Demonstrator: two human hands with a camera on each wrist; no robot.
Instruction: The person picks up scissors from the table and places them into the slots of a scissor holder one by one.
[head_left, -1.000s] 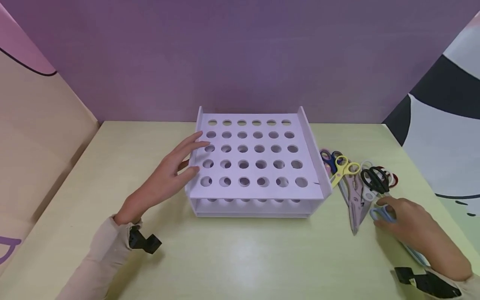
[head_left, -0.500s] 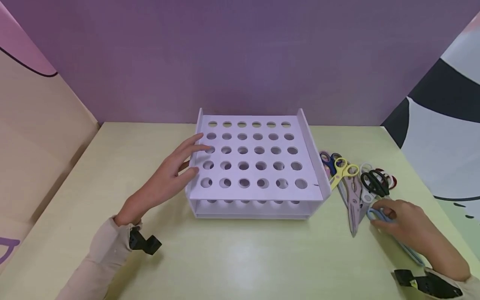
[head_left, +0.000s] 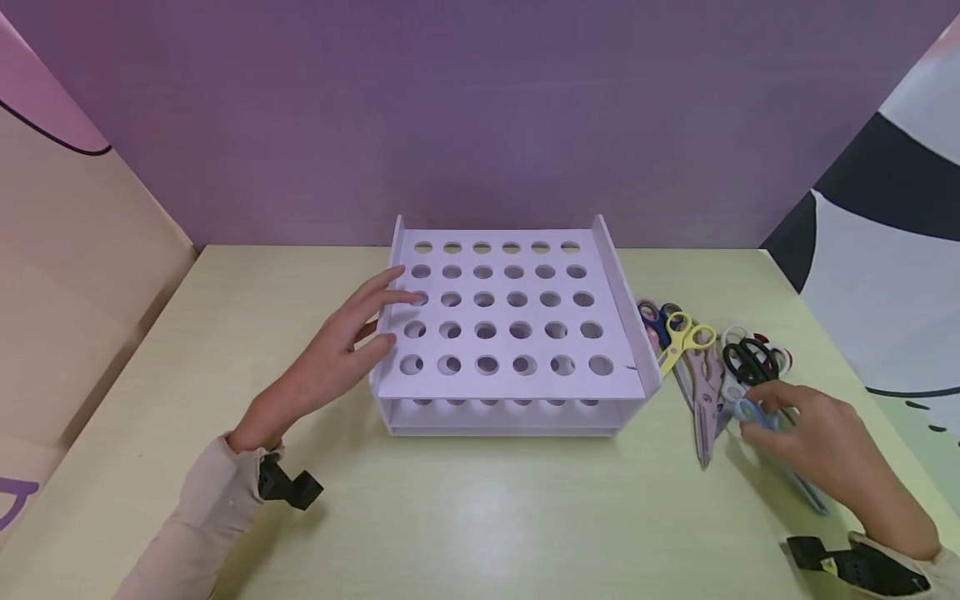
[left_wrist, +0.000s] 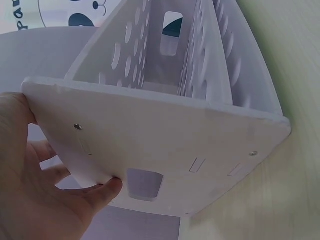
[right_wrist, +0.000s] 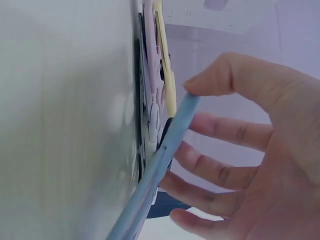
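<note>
A white rack (head_left: 501, 314) with rows of round holes stands on the table, bounded by raised side panels. At its left side, my left hand (head_left: 330, 354) grips the side panel, with fingertips over the top edge. The left wrist view shows one finger on the panel's outer face (left_wrist: 165, 130), close to an oval cutout. My right hand (head_left: 825, 446) pinches light blue scissors (head_left: 757, 413) by the handle between thumb and fingers. Their blades slant down toward the table beneath the hand. In the right wrist view the scissors (right_wrist: 167, 150) tilt, handle end up.
Several scissors lie in an overlapping pile right of the rack: yellow-handled (head_left: 686, 336), black-handled (head_left: 750, 361), pink (head_left: 705, 400) and dark blue (head_left: 654, 317) ones among them. A purple wall (head_left: 480, 117) rises behind the table (head_left: 465, 525).
My right hand has moved slightly left and up in the head view, carrying the light blue scissors toward the pile. The left hand and the rack stay in place.
</note>
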